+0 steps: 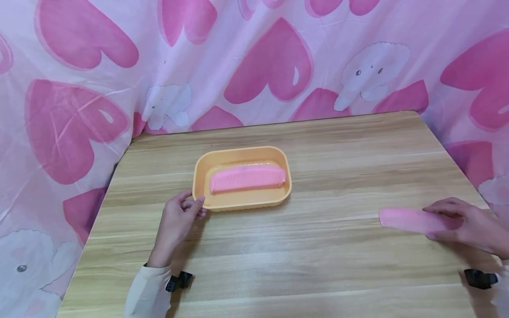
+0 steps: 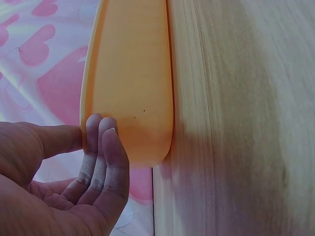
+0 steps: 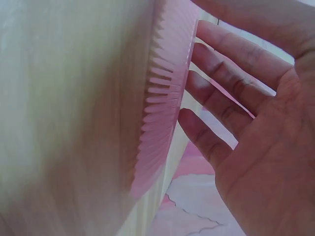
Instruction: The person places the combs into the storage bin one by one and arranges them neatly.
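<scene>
My left hand (image 1: 184, 216) holds the near left corner of a yellow-orange plastic tray (image 1: 242, 205). In the left wrist view, its thumb (image 2: 61, 140) is at the rim and the other fingertips rest against the outer wall. Inside the tray lies a pink comb (image 1: 248, 176), teeth toward the near side. At the right of the table, my right hand (image 1: 473, 225) holds a second pink comb (image 1: 409, 220) by its right end, thumb on the near edge and fingers on the far edge. The right wrist view shows fingertips against this comb's back (image 3: 182, 73), its teeth close to the tabletop.
Both hands are over a wood-grain table (image 1: 318, 265). A pink curtain (image 1: 246, 53) with hearts and white cartoon animals hangs behind the table and along its sides. Black camera mounts (image 1: 180, 281) are strapped at both wrists, over pale sleeves (image 1: 149, 291).
</scene>
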The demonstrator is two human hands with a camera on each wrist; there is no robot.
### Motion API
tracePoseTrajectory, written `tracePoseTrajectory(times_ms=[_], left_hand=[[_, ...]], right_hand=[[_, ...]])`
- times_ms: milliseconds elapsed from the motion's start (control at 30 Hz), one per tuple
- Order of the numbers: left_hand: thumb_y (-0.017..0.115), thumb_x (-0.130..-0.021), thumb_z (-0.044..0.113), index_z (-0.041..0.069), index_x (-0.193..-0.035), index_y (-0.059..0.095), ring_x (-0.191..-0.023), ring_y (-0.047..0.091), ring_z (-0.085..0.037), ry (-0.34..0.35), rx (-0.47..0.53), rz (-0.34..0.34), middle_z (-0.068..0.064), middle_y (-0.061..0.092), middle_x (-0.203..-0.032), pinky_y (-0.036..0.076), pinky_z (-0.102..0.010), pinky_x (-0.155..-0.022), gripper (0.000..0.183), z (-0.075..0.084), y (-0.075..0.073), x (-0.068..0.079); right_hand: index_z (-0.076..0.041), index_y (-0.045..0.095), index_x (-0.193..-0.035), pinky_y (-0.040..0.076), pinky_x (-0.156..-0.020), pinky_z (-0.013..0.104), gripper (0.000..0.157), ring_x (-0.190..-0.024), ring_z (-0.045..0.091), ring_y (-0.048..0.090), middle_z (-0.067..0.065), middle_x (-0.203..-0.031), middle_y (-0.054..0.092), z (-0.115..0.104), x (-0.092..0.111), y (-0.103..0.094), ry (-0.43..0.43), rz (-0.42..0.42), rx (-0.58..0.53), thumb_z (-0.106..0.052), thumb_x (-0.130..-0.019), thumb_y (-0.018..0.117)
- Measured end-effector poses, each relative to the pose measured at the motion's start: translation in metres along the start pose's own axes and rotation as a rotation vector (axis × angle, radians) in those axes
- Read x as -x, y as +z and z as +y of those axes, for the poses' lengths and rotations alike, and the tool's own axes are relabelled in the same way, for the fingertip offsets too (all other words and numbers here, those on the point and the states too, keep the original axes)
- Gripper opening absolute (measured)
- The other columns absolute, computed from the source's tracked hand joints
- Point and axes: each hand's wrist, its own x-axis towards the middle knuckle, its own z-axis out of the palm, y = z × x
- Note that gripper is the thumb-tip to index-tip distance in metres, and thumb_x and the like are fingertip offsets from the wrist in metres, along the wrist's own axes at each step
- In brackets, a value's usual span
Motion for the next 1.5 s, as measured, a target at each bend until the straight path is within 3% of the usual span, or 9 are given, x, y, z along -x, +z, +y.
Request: tracePoseTrajectory(times_ms=[167,367,567,733,933,1100,1500], left_hand=[[0.063,-0.102,0.018,-0.007,-0.141,0.050,-0.074,0.070,-0.013,-0.009,-0.010,0.000,-0.012,0.074,-0.087,0.062,-0.027,-0.070,0.048,-0.001,-0.001,0.001],[0.063,-0.102,0.018,-0.008,-0.142,0.048,-0.075,0.070,-0.013,-0.013,-0.009,0.003,-0.013,0.074,-0.088,0.063,-0.027,-0.071,0.049,-0.001,-0.002,0.001],[0.063,-0.103,0.019,-0.009,-0.144,0.046,-0.075,0.070,-0.012,-0.022,-0.011,0.002,-0.012,0.074,-0.089,0.063,-0.027,-0.071,0.053,-0.001,-0.002,0.001],[0.062,-0.103,0.017,-0.008,-0.142,0.048,-0.075,0.070,-0.013,-0.008,-0.004,0.005,-0.014,0.073,-0.088,0.063,-0.027,-0.071,0.049,-0.001,-0.001,0.000],[0.063,-0.102,0.018,-0.007,-0.141,0.050,-0.075,0.070,-0.013,-0.004,0.001,0.008,-0.014,0.073,-0.087,0.062,-0.024,-0.070,0.048,0.000,0.000,-0.001],[0.063,-0.102,0.016,-0.007,-0.141,0.050,-0.075,0.070,-0.013,-0.003,0.004,0.007,-0.013,0.073,-0.086,0.062,-0.025,-0.070,0.047,0.000,0.001,-0.001],[0.062,-0.103,0.015,-0.009,-0.141,0.049,-0.075,0.071,-0.015,0.008,-0.007,0.007,-0.013,0.073,-0.086,0.062,-0.025,-0.069,0.047,-0.001,0.000,-0.001]], right_hand=[[-0.003,0.075,-0.106,0.035,-0.069,-0.001,0.054,-0.089,-0.022,0.039,0.010,-0.098,0.068,-0.005,-0.007,0.003,-0.090,0.026,0.031,-0.019,-0.061,0.099],[-0.003,0.076,-0.103,0.039,-0.072,0.001,0.051,-0.089,-0.013,0.049,0.001,-0.095,0.065,-0.018,-0.026,0.006,-0.220,0.066,-0.010,-0.009,-0.057,0.099],[-0.006,0.077,-0.105,0.040,-0.070,0.006,0.049,-0.085,0.000,0.052,0.002,-0.101,0.066,-0.039,-0.051,0.009,-0.226,-0.011,-0.040,-0.018,-0.063,0.099],[-0.005,0.077,-0.105,0.043,-0.068,0.012,0.047,-0.083,0.007,0.054,0.002,-0.100,0.065,-0.055,-0.070,0.015,-0.260,-0.027,-0.088,-0.019,-0.066,0.097],[-0.007,0.077,-0.107,0.045,-0.072,0.010,0.044,-0.087,0.010,0.057,-0.002,-0.100,0.065,-0.074,-0.092,0.020,-0.288,-0.067,-0.081,-0.024,-0.071,0.095],[-0.006,0.077,-0.110,0.047,-0.074,0.016,0.044,-0.088,0.014,0.057,0.000,-0.102,0.066,-0.087,-0.109,0.022,-0.316,-0.103,-0.083,-0.027,-0.074,0.093],[-0.003,0.078,-0.107,0.054,-0.070,0.029,0.039,-0.083,0.015,0.057,0.001,-0.096,0.066,-0.112,-0.140,0.033,-0.382,-0.150,-0.089,-0.017,-0.074,0.093]])
